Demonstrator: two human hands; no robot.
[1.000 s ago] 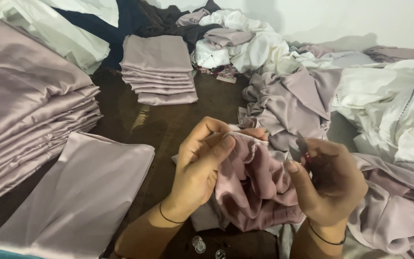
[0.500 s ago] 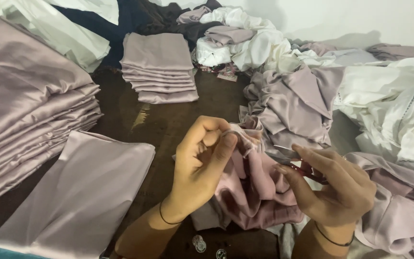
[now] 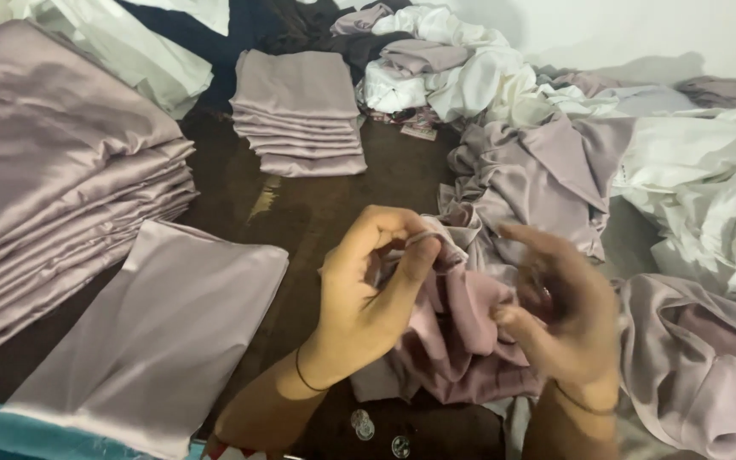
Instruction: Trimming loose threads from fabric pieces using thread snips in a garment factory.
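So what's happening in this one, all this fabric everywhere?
A person holds a crumpled piece of mauve satin cloth in both hands: the left hand pinches its top edge, while the right hand, blurred, grips its side. A flat folded satin piece lies to the left, beside a tall stack of folded satin. Unfolded mauve and white cloth is heaped behind.
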